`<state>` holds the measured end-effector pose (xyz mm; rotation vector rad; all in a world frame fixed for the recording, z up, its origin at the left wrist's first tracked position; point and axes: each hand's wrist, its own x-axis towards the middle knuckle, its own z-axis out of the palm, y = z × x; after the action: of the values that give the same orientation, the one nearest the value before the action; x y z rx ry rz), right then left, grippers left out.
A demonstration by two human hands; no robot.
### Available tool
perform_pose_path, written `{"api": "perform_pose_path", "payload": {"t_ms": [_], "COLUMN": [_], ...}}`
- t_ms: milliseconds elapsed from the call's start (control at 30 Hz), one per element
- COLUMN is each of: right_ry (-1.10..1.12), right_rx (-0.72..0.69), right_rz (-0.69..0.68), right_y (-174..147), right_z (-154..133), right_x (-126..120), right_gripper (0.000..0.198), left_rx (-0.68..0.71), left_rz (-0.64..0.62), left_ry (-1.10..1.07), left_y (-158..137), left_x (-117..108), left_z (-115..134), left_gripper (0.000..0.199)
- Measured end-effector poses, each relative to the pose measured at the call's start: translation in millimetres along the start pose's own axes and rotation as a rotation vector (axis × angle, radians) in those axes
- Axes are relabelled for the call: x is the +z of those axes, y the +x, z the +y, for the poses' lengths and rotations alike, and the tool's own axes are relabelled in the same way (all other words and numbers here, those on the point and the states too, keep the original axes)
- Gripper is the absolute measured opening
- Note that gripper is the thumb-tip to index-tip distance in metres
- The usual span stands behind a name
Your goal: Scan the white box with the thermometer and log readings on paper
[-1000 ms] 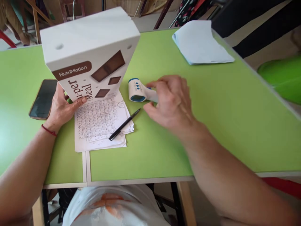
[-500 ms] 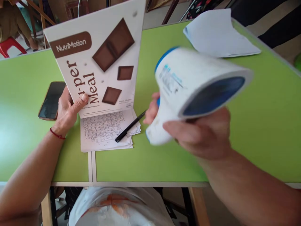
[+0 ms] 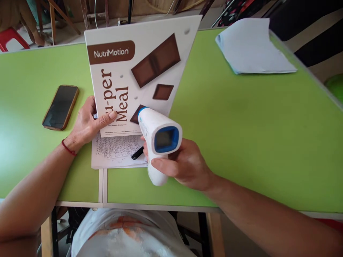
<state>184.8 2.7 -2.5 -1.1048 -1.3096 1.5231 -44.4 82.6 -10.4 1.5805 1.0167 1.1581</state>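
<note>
My left hand (image 3: 93,121) grips the lower left edge of a white NutriMotion box (image 3: 150,46), thumb on the printed front. The box is tilted up above the table, with brown chocolate pieces pictured on it. My right hand (image 3: 184,164) is wrapped round the handle of a white and blue infrared thermometer (image 3: 150,125). Its dark screen faces me, and its front end overlaps the lower right of the box; I cannot tell whether they touch. Below the box lie sheets of handwritten paper (image 3: 107,157). A black pen (image 3: 137,153) rests on them, partly hidden by the thermometer and hand.
A phone (image 3: 60,107) in a brown case lies left of my left hand on the green table (image 3: 241,142). Folded white paper (image 3: 257,46) lies at the far right edge. Beyond the table are a red stool (image 3: 12,35) and a person's leg.
The thermometer has come down and left to the box's lower right, its screen turned toward me. The box has shifted right and slightly down in view. Both hands keep their holds.
</note>
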Motion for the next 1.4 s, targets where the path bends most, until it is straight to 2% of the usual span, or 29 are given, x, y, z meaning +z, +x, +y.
{"api": "perform_pose_path", "payload": {"t_ms": [500,667,800,900,1033,1100,1133,1200,1267,1333,1400], "right_ry": [0.003,-0.003,0.009,-0.016,-0.264,-0.526,-0.713,-1.071,-1.269,-1.332,-1.292], "right_rx": [-0.058,-0.081,-0.072,-0.142,-0.496,-0.684,-0.726,-0.696,-0.611,-0.542,-0.508], "right_rz": [-0.089,-0.102,-0.122,-0.076,0.181,0.36,0.429,0.509,0.55,0.52,0.453], "right_y": [0.7,1.3,0.2,-0.2,10.2,21.4,27.6,39.2,48.2,54.6,59.2], "right_z": [4.4,5.9,7.1,6.0,3.3,3.8,5.0,9.4,16.4,25.2,34.4], "right_x": [-2.2,-4.1,-3.7,-5.1,-25.3,-44.5,-55.0,-74.3,-88.6,-97.3,-103.0], "right_gripper": [0.018,0.022,0.021,0.017,0.012,0.026,0.036,0.048,0.046,0.04,0.034], "left_rx": [-0.012,-0.076,-0.073,-0.048,0.044,0.105,0.138,0.193,0.215,0.218,0.221], "left_rz": [-0.079,-0.099,-0.152,-0.15,-0.077,-0.018,0.008,0.034,0.031,0.003,-0.034], "left_ry": [0.085,0.095,0.057,0.046,0.025,0.01,0.005,0.006,0.018,0.028,0.024], "left_y": [4.3,5.1,5.2,4.5,6.0,8.6,10.3,13.5,16.2,18.3,20.7], "left_x": [-5.9,-3.2,-2.4,-1.9,-3.9,-7.5,-9.7,-14.1,-17.5,-19.7,-21.3], "left_z": [1.1,9.0,12.4,13.3,12.2,9.6,7.7,3.2,-1.7,-6.5,-11.1], "left_gripper": [0.064,0.06,0.057,0.057,0.059,0.055,0.053,0.05,0.051,0.051,0.051]}}
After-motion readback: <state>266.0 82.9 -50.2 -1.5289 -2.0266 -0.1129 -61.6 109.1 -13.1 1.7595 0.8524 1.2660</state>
